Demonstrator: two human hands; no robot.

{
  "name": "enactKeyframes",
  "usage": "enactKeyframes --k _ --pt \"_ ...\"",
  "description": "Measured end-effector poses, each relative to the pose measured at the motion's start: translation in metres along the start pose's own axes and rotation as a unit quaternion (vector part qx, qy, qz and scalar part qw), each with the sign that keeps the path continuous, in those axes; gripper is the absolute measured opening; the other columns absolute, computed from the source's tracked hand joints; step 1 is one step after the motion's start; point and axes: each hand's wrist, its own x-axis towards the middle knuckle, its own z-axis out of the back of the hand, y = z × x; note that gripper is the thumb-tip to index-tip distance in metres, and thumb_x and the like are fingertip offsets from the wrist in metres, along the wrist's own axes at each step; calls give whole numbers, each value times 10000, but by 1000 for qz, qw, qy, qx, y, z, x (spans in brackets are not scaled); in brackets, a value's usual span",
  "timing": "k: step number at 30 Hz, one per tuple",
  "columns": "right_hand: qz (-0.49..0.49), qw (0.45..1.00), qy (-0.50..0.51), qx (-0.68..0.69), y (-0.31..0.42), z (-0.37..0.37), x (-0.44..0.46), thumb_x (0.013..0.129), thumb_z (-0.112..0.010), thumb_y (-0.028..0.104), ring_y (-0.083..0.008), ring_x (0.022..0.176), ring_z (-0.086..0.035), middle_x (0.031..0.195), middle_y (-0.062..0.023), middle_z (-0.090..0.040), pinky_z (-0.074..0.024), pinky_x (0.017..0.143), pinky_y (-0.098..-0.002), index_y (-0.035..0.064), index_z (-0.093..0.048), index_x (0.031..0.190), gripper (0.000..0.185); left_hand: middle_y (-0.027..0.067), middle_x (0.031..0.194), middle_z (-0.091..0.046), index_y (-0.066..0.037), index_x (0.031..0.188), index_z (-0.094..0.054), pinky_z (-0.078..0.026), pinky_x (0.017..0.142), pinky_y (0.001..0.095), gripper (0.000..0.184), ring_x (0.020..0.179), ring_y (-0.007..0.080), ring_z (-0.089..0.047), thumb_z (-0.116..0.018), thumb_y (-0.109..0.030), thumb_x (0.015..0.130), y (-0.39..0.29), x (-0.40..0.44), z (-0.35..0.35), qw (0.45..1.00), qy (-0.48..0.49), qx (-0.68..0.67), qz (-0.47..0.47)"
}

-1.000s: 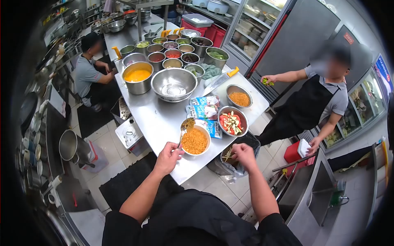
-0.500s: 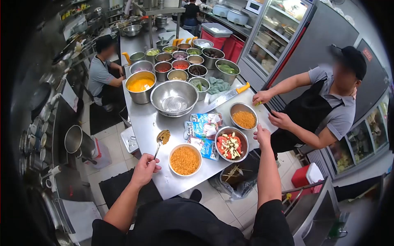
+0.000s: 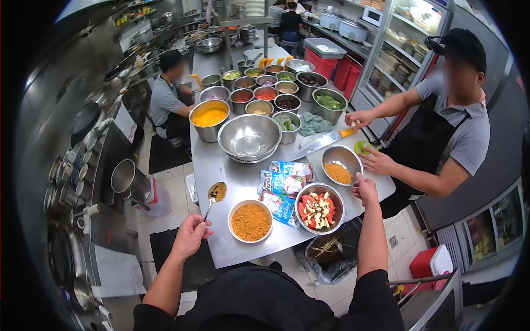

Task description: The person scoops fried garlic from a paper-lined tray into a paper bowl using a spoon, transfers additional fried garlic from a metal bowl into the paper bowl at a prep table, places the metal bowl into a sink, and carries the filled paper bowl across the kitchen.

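Note:
My left hand (image 3: pixel 191 234) grips the handle of a metal spoon (image 3: pixel 216 193), whose bowl holds brown paste over the steel table's left edge area. Just right of it stands a white bowl (image 3: pixel 250 221) of orange crumbly food. My right hand (image 3: pixel 365 188) pinches the near right rim of a metal bowl (image 3: pixel 342 165), which is tilted, with orange food gathered at its lower side. Between my hands are blue printed packets (image 3: pixel 279 207) and a metal bowl of red pieces topped with pale bits (image 3: pixel 319 211).
A co-worker at the right holds something green near a large knife (image 3: pixel 326 141). Another person sits at the left. A perforated metal bowl (image 3: pixel 250 136), a pot of yellow liquid (image 3: pixel 209 117) and several ingredient containers stand farther back. A lined bin (image 3: pixel 329 255) is below the table edge.
My left hand has moved the spoon away from the white bowl. My right hand has reached forward from above the bin and taken the metal bowl's rim. The co-worker's hands have come to the table.

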Motion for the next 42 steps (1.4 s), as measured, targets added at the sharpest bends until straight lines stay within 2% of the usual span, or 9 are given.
enactKeyframes --k 4,9,13,16,19,25,27,34,42 --pt "17 999 -16 -35 -8 -15 34 928 -606 273 -152 601 -631 859 -77 -659 -543 524 -290 25 -599 990 256 54 912 -651 -16 1026 -554 -528 644 262 116 736 116 -649 -539 -90 938 -10 -10 -1 999 29 20 2" --pt "91 996 -22 -3 -2 -23 37 917 -572 242 -142 606 -619 821 -55 -642 -541 528 -297 40 -616 957 211 21 804 -639 -23 972 -580 -485 575 262 136 662 92 -612 -611 -122 885 -15 -7 -4 993 52 104 13" --pt "139 989 35 43 59 -41 -58 894 -577 186 -125 601 -599 733 -39 -610 -523 519 -289 6 -626 852 191 12 737 -607 -17 991 -561 -465 565 254 115 633 90 -580 -562 -93 904 -38 3 -4 956 57 256 -134" --pt "188 979 76 6 62 -70 -102 892 -637 201 -94 598 -570 706 -14 -618 -482 528 -267 -21 -660 872 224 56 713 -615 -17 995 -559 -484 585 304 109 632 145 -605 -547 -88 914 -65 16 -6 953 93 227 -179" --pt "214 970 83 -74 51 -103 -145 923 -623 214 -83 590 -538 700 -11 -625 -447 538 -274 -9 -670 878 233 184 848 -655 -29 1038 -553 -510 691 437 140 779 355 -651 -532 -105 922 -71 38 -2 913 126 306 -239" --pt "259 957 76 -102 17 -145 -205 958 -599 173 -66 667 -574 760 -15 -653 -473 613 -255 -8 -678 1023 208 171 817 -644 -42 1044 -573 -513 707 441 133 765 372 -638 -532 -83 924 -47 67 3 862 132 311 -378" --pt "195 978 59 -48 21 -156 -237 960 -598 183 -58 652 -560 754 -15 -647 -458 599 -246 -1 -683 1042 219 166 833 -629 -65 1105 -595 -512 703 450 199 764 368 -636 -541 -74 914 -40 72 2 854 124 321 -390" --pt "191 970 -89 -125 -4 -170 -282 934 -624 187 -92 641 -573 714 -33 -651 -477 617 -290 4 -687 994 202 173 833 -583 -163 1326 -582 -519 703 446 421 756 366 -622 -518 -84 917 -33 78 -20 836 189 398 -327" --pt "217 958 -136 -128 -7 -198 -293 924 -628 164 -116 684 -615 792 -84 -671 -504 668 -300 13 -686 1077 223 234 914 -644 -87 1279 -608 -508 812 460 387 858 387 -633 -487 -78 912 -18 86 -14 843 255 361 -307"
